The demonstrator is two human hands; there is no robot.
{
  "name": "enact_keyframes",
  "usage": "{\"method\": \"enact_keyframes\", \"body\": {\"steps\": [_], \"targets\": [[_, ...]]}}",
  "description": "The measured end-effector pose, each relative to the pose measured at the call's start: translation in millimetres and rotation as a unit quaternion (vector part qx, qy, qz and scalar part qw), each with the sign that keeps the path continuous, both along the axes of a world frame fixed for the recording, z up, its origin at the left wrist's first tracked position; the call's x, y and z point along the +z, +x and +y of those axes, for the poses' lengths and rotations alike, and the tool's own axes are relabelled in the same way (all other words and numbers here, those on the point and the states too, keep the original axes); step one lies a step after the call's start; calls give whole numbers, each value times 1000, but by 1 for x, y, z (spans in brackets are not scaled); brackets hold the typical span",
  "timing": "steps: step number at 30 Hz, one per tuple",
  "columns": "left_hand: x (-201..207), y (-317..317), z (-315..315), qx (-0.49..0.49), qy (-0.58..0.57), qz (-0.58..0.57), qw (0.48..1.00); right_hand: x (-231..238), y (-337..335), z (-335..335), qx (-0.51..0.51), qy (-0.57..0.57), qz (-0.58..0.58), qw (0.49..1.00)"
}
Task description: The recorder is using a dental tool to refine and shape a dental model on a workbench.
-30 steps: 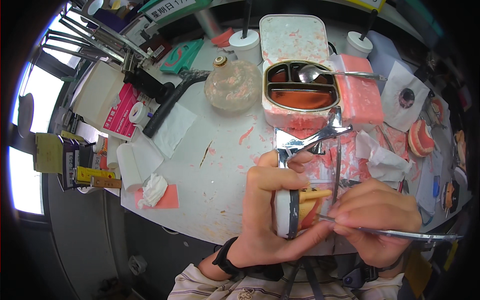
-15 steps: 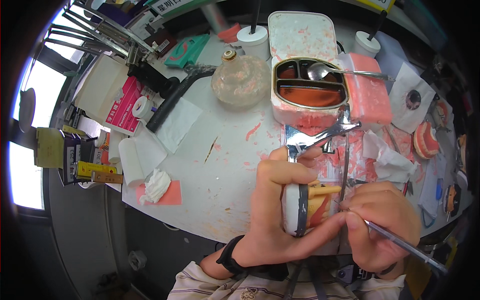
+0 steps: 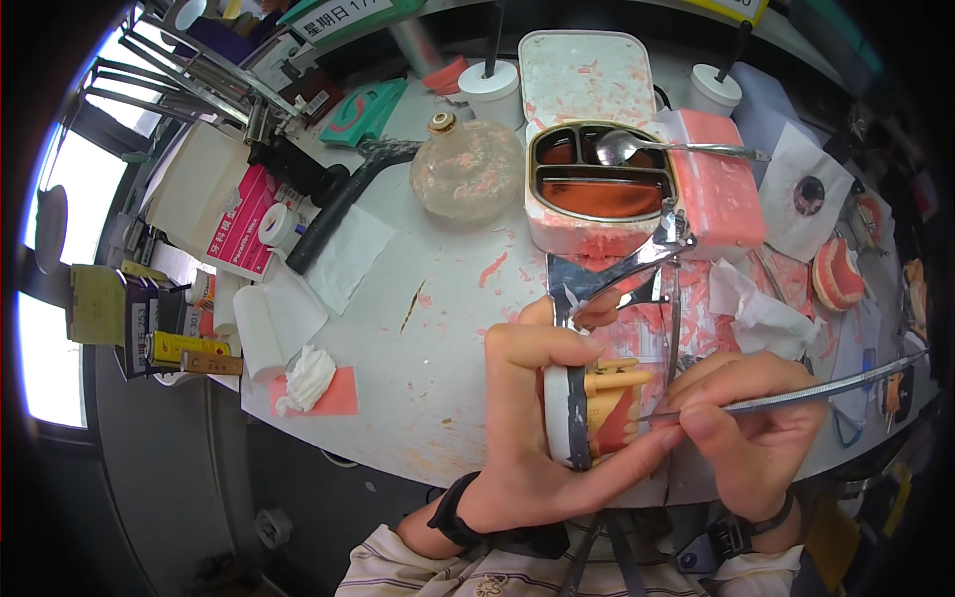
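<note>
My left hand (image 3: 517, 403) wraps round a shiny metal articulator (image 3: 622, 269), which carries a dental model (image 3: 609, 382) in yellowish stone on a white and dark base. Red wax (image 3: 615, 426) covers the gum area along a row of teeth. Closed in a pen-like grip, my right hand (image 3: 761, 433) holds a slim metal carving tool (image 3: 816, 390). The tool's tip is at the wax and teeth on the model's right side; whether it touches is too fine to tell. My left thumb reaches across below the model, close to the right fingers.
Beyond my hands stands a wax pot (image 3: 597, 235) with a spoon (image 3: 617, 148) across it, beside a pink block (image 3: 731, 194). A glass bottle (image 3: 466, 169) is left of it. Crumpled tissue (image 3: 310, 376) lies at left, another denture model (image 3: 838, 277) at right. Pink scraps litter the table.
The carving tool has swung from a downward slant to nearly level, its far end rising at the right. My right hand has turned with it. The model is tilted slightly differently, showing more of its teeth.
</note>
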State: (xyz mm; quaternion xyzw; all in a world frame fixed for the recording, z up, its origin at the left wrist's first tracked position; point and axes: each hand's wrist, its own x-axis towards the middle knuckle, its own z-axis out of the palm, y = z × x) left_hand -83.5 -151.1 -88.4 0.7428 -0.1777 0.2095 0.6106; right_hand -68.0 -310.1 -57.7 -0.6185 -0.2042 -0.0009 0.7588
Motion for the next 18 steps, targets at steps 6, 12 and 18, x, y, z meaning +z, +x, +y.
{"method": "enact_keyframes", "body": {"steps": [6, 12, 18], "targets": [[1, 0, 0, 14, 17, 8, 1000, -3, -1, 0, -2, 17, 22, 1000], [2, -1, 1, 7, -4, 15, 1000, -3, 3, -3, 6, -3, -23, 1000], [2, -2, 4, 8, -9, 19, 1000, 2, -2, -2, 41, 61, 17, 997]]}}
